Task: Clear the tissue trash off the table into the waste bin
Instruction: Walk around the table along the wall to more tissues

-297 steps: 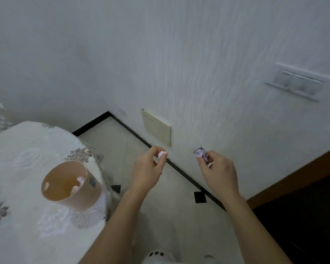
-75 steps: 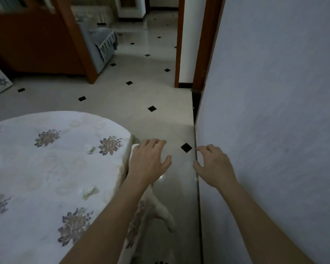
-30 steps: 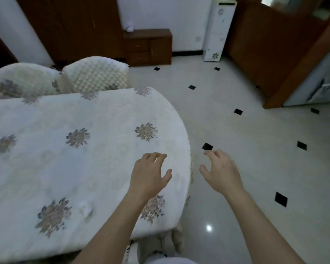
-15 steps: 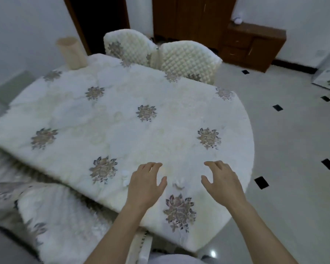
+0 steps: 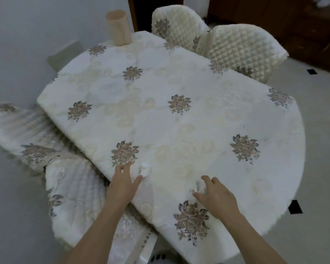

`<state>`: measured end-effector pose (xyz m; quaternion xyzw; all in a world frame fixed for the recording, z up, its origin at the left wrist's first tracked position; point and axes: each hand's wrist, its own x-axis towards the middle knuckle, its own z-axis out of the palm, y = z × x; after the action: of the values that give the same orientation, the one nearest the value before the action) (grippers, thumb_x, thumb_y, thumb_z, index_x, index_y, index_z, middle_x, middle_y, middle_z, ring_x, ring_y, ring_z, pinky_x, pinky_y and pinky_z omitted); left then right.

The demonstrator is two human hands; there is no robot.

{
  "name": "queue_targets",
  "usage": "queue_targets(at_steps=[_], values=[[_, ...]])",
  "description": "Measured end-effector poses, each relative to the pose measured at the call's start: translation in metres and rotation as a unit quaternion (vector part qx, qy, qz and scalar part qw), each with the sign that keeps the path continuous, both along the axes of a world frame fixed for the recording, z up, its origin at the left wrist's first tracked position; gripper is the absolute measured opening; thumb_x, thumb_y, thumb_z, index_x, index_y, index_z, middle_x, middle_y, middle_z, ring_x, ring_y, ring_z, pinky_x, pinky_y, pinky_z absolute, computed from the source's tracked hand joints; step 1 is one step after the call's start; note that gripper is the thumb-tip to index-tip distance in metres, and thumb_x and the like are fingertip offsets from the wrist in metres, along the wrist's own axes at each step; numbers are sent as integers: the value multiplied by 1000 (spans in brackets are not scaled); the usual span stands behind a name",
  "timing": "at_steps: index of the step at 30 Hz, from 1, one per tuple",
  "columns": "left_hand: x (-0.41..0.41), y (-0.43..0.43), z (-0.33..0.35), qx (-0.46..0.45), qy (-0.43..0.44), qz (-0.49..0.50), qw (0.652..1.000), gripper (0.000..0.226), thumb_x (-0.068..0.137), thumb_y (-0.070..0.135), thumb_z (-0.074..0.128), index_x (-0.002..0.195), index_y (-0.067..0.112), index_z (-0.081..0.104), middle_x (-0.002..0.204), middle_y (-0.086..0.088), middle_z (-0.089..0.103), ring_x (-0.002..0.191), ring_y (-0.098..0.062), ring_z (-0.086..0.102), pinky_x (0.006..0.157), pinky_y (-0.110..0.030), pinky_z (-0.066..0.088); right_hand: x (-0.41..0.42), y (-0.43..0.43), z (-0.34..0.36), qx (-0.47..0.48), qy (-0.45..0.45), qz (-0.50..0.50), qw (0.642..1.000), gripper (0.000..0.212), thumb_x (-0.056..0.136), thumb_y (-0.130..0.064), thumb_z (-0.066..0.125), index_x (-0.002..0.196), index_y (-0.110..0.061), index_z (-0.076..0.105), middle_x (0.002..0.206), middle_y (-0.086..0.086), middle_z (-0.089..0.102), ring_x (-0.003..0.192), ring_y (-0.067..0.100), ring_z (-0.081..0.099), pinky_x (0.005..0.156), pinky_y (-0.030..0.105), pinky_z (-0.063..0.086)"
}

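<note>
A small white crumpled tissue (image 5: pixel 144 169) lies near the table's front edge, just right of my left hand (image 5: pixel 123 182), whose thumb almost touches it. A second crumpled tissue (image 5: pixel 196 185) lies under the fingertips of my right hand (image 5: pixel 216 197). Both hands are open with fingers spread and hold nothing. The beige waste bin (image 5: pixel 119 27) stands upright at the far corner of the table (image 5: pixel 179 130), which is covered by a white cloth with flower prints.
Two quilted chair backs (image 5: pixel 227 44) stand at the far side of the table. More covered chairs (image 5: pixel 55 168) are pushed in at the left. A pale tiled floor (image 5: pixel 322 168) with black diamonds lies to the right.
My view has swung from the wall and floor back over the table. Both hands, empty since the bin, have come down onto the front edge beside the two tissues.
</note>
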<state>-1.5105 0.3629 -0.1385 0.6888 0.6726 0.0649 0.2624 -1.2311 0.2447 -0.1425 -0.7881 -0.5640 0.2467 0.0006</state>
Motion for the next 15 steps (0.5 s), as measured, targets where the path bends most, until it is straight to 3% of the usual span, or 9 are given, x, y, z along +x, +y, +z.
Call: queue_targets(at_steps=[6, 12, 15], values=[[9, 13, -28, -44, -13, -18, 999, 69, 90, 45, 64, 149, 21, 35, 135, -14, 46, 119, -34, 53, 91, -42, 46, -16, 8, -17, 0, -27, -19, 999, 53, 89, -68, 47, 118, -24, 41, 98, -5, 62, 84, 20, 64, 60, 31, 50], [12, 26, -39, -23, 6, -78, 997, 57, 92, 39, 63, 144, 28, 43, 117, -4, 54, 102, -27, 59, 74, -40, 51, -20, 14, -27, 4, -41, -13, 999, 35, 96, -54, 46, 110, -22, 48, 93, -6, 63, 83, 18, 63, 56, 30, 41], [11, 27, -45, 3, 10, -127, 992, 34, 91, 31, 65, 124, 25, 60, 101, -2, 53, 89, -27, 61, 62, -34, 43, -17, 13, -29, 10, -22, -29, 999, 28, 97, -49, 47, 103, -22, 52, 91, -5, 63, 83, 18, 61, 59, 30, 40]])
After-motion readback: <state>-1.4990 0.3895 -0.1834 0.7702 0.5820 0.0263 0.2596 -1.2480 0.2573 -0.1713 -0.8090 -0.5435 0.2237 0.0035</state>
